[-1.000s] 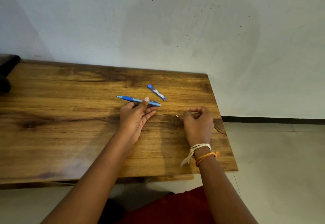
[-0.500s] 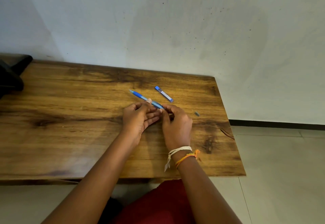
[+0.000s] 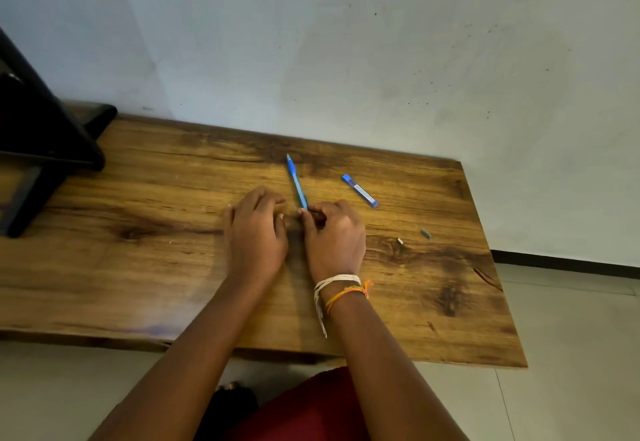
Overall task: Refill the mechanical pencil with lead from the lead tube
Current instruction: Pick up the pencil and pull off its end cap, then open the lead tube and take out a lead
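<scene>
pencil [image 3: 296, 182] pinched in right hand [image 3: 334, 238]; left hand [image 3: 256, 232] curled, empty, beside it.

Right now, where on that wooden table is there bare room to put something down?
The widest bare stretch of the brown wooden table lies between the black stand and the left hand. The near right corner is also free. It is crowded around the right hand: the blue mechanical pencil, the blue lead tube and two small loose pieces.
</scene>
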A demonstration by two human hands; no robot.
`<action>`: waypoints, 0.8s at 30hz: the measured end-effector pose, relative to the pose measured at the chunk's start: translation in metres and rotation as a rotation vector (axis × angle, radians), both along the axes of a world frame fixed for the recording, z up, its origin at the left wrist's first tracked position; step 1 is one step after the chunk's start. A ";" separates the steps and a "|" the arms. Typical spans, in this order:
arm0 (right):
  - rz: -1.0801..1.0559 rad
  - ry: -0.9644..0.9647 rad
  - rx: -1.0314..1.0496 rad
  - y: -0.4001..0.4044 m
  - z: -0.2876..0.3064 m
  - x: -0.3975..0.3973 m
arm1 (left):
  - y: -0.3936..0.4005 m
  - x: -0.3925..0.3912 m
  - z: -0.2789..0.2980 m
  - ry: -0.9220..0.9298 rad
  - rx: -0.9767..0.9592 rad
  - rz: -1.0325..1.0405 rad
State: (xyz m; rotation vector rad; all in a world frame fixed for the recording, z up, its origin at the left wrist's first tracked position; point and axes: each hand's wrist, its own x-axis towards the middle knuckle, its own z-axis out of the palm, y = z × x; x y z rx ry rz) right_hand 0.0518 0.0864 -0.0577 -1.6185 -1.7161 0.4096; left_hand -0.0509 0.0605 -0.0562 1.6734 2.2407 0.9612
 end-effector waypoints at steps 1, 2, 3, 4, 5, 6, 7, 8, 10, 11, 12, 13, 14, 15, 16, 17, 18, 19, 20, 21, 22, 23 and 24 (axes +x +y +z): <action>0.014 -0.015 -0.006 0.001 -0.001 -0.004 | -0.002 -0.005 -0.002 0.049 -0.045 0.018; 0.030 -0.033 -0.008 0.003 -0.002 -0.007 | -0.003 -0.009 -0.003 0.078 -0.075 0.025; 0.045 -0.044 -0.009 0.005 -0.003 -0.010 | -0.004 -0.013 -0.005 0.097 -0.091 0.022; 0.053 -0.041 -0.005 0.006 -0.002 -0.011 | -0.004 -0.015 -0.006 0.116 -0.100 0.012; 0.044 -0.029 0.004 0.008 -0.001 -0.012 | -0.004 -0.017 -0.007 0.136 -0.109 0.001; 0.009 -0.025 0.028 0.011 0.000 -0.010 | -0.004 -0.018 -0.008 0.154 -0.120 -0.009; -0.056 -0.050 0.067 0.015 0.001 -0.005 | -0.003 -0.017 -0.008 0.166 -0.126 -0.015; -0.132 -0.104 0.102 0.019 0.002 0.002 | -0.003 -0.018 -0.009 0.169 -0.127 -0.017; -0.220 -0.217 0.075 0.030 0.002 0.018 | -0.003 -0.019 -0.009 0.155 -0.116 -0.018; -0.217 -0.257 0.009 0.034 0.002 0.026 | -0.003 -0.020 -0.009 0.145 -0.106 -0.018; -0.193 -0.286 -0.054 0.036 0.002 0.032 | -0.002 -0.021 -0.009 0.138 -0.097 -0.018; -0.160 -0.296 -0.084 0.038 0.002 0.034 | -0.001 -0.021 -0.009 0.134 -0.089 -0.015; -0.126 -0.291 -0.088 0.038 0.003 0.036 | -0.001 -0.021 -0.009 0.132 -0.087 -0.012; -0.100 -0.281 -0.080 0.038 0.004 0.036 | 0.000 -0.020 -0.009 0.129 -0.088 -0.008; -0.091 -0.275 -0.072 0.036 0.006 0.036 | 0.000 -0.020 -0.008 0.122 -0.090 -0.006; -0.088 -0.274 -0.072 0.034 0.007 0.036 | 0.000 -0.019 -0.009 0.110 -0.093 -0.006; -0.086 -0.283 -0.078 0.031 0.008 0.037 | 0.000 -0.019 -0.010 0.093 -0.096 -0.006; -0.085 -0.299 -0.089 0.028 0.009 0.037 | 0.000 -0.020 -0.010 0.075 -0.097 -0.006; -0.079 -0.316 -0.103 0.024 0.010 0.036 | 0.000 -0.020 -0.011 0.056 -0.096 -0.008; -0.065 -0.321 -0.123 0.017 0.012 0.034 | -0.001 -0.020 -0.011 0.039 -0.095 -0.014; -0.046 -0.304 -0.150 0.009 0.013 0.031 | -0.001 -0.020 -0.011 0.025 -0.095 -0.018; -0.031 -0.262 -0.188 0.003 0.014 0.027 | 0.000 -0.021 -0.011 0.011 -0.092 -0.018; -0.025 -0.210 -0.234 -0.003 0.016 0.023 | 0.000 -0.020 -0.010 -0.003 -0.086 -0.019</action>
